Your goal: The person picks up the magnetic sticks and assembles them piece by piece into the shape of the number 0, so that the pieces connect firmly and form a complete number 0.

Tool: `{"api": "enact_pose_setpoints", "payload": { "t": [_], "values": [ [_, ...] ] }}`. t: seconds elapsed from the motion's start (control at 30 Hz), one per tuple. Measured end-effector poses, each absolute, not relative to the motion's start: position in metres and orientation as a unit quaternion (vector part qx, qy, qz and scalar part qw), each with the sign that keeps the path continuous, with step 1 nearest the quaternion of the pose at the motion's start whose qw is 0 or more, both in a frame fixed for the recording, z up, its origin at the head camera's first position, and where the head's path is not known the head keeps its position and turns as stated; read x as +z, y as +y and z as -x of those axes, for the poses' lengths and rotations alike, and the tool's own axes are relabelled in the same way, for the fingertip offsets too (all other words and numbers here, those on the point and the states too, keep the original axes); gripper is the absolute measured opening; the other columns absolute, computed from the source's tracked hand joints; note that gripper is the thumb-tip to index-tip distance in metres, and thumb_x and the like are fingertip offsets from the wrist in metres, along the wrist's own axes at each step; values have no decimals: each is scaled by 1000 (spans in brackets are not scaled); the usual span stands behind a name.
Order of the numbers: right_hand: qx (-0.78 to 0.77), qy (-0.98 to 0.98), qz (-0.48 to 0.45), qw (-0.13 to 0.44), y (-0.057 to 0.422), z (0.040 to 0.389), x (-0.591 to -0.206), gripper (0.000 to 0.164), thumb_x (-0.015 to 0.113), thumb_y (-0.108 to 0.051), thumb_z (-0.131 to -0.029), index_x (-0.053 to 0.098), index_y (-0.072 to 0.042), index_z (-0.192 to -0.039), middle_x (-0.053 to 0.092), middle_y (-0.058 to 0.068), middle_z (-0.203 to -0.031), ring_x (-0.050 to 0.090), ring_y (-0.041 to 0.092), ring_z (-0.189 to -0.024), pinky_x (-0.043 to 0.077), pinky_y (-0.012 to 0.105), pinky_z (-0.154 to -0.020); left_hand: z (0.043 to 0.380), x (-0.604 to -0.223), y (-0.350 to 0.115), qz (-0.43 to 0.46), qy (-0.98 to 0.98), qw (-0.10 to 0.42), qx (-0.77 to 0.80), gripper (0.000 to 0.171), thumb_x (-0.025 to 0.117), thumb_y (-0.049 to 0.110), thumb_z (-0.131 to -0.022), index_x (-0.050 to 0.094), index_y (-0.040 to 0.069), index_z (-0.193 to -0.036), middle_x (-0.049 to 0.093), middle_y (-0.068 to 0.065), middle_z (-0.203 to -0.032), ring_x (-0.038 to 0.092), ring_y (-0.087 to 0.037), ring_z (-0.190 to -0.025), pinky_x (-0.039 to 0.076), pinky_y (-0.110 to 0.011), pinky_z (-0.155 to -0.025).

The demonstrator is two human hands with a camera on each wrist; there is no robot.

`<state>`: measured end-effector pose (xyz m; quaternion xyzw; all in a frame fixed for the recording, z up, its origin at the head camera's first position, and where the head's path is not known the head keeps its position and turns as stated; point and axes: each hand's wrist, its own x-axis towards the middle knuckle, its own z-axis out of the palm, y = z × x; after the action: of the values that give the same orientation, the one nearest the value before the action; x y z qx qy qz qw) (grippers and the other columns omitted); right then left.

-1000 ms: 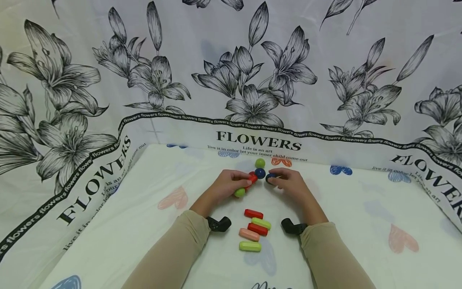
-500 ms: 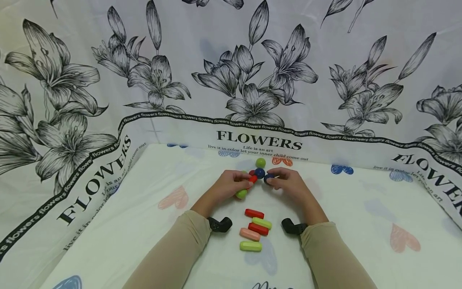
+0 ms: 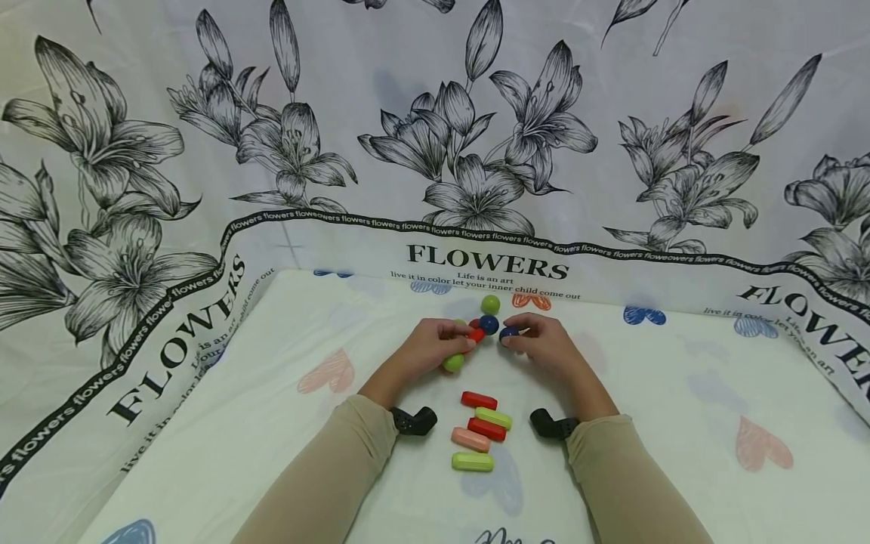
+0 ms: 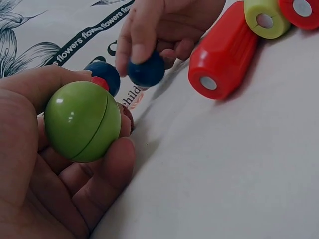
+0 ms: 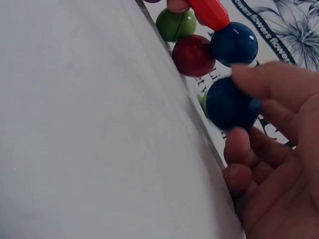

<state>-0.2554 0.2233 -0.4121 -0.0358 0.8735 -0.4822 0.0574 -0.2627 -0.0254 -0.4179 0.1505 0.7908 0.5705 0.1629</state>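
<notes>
My left hand (image 3: 430,347) grips a red rod (image 5: 209,12) between thumb and fingers. A green ball (image 4: 82,122) sits at the rod's near end and a blue ball (image 3: 488,325) at its far end. My right hand (image 3: 544,341) pinches a second blue ball (image 5: 232,104) between thumb and fingertips, with a small gap to the first. In the right wrist view, a dark red ball (image 5: 193,55) and another green ball (image 5: 176,25) lie beside the rod. One more green ball (image 3: 490,304) lies farther back.
Several short rods lie in a loose column between the forearms: red (image 3: 479,400), light green (image 3: 492,418), pink (image 3: 470,439) and others. Their visible ends carry white discs (image 4: 208,82). A flower-printed curtain (image 3: 476,151) rises behind the white cloth (image 3: 224,453).
Both hands stay almost in place. The blue ball in the right fingers moves slightly toward the rod's blue ball, then slightly back. The loose rods lie as before.
</notes>
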Motion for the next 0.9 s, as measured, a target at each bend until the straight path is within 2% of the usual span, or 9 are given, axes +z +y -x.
{"api": "enact_pose_setpoints", "payload": {
  "t": [0.23,0.37,0.5,0.57,0.67,0.77,0.9],
  "values": [
    [-435,899,22,49,224,258,-411,38,74,-31,-87,66,-20,-122,66,4,-117,60,23,-91,50,31,-74,264,-420,-26,-139,788,167,576,28,72,32,-89,73,21,-115,66,-4,-100,58,-15,-73,50,-25,-62],
    [-424,905,22,19,223,255,-402,40,75,-34,-86,67,-19,-122,64,4,-116,56,23,-87,48,32,-69,266,-420,-28,-132,781,168,587,29,72,33,-89,73,22,-115,67,-3,-106,60,-16,-75,54,-28,-63],
    [-421,906,51,3,217,250,-389,35,75,-34,-86,70,-14,-114,66,5,-105,54,23,-83,45,33,-67,267,-418,-30,-111,760,167,618,29,72,33,-89,73,21,-115,67,-4,-107,60,-17,-78,56,-30,-62],
    [-416,905,83,30,211,247,-386,28,76,-33,-85,73,-15,-106,67,3,-95,54,22,-83,45,33,-69,267,-417,-31,-98,748,162,636,29,72,31,-89,73,20,-116,69,-4,-108,60,-16,-82,56,-29,-61],
    [-400,900,137,107,201,244,-385,21,77,-36,-83,75,-19,-97,67,0,-84,55,20,-81,46,32,-70,267,-416,-33,-79,729,155,662,28,71,29,-90,72,19,-116,70,-4,-109,59,-17,-85,53,-27,-59],
    [-378,889,180,186,193,241,-386,20,78,-39,-82,75,-22,-93,66,-1,-77,56,18,-74,46,31,-66,268,-415,-34,-64,715,150,680,29,70,28,-90,71,19,-118,70,-4,-112,59,-17,-87,51,-25,-57],
    [-350,880,208,245,187,238,-388,19,79,-37,-81,74,-22,-91,64,-1,-71,56,16,-69,44,30,-64,268,-415,-36,-47,705,145,692,30,70,28,-90,70,20,-119,70,-3,-112,58,-15,-85,48,-24,-55]
  ]
}}
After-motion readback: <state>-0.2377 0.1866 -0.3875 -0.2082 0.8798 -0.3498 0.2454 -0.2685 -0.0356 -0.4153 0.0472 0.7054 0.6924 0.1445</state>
